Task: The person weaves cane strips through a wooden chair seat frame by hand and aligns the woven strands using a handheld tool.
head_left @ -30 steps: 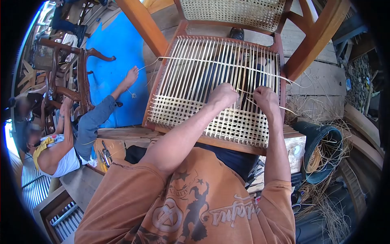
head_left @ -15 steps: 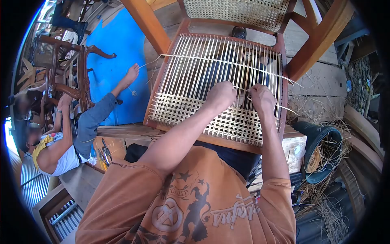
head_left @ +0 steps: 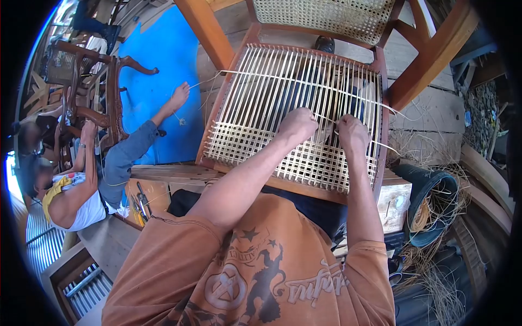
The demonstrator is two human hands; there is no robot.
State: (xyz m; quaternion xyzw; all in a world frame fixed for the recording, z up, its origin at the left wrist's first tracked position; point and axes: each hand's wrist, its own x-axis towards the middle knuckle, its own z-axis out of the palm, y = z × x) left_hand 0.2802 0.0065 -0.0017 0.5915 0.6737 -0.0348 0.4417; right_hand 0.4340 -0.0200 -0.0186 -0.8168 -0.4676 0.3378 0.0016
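Between my two hands lies a chair seat frame [head_left: 216, 126] strung with pale cane strands [head_left: 261, 81]. A close woven grid [head_left: 244, 146] covers its near part; farther off, the strands run mostly one way. My left hand [head_left: 299, 125], closed, pinches a cane strand at the edge of the weave. Just to the right, my right hand [head_left: 353, 133] is also closed, its fingertips on the same crossing strand. The fingertips are partly hidden. A loose strand end [head_left: 389, 148] sticks out past the right rail, and another strand crosses higher up.
The caned chair back [head_left: 326, 19] rises beyond the seat, with wooden legs [head_left: 206, 35] either side. A dark bucket [head_left: 432, 201] with coiled cane stands at right among scraps. At left, a person [head_left: 81, 190] sits by a carved chair [head_left: 114, 98] and blue sheet [head_left: 163, 81].
The view has shifted slightly, so the seat sits a little farther right. My right hand has turned slightly and moved a bit away from my left. Both stay closed at the strands.
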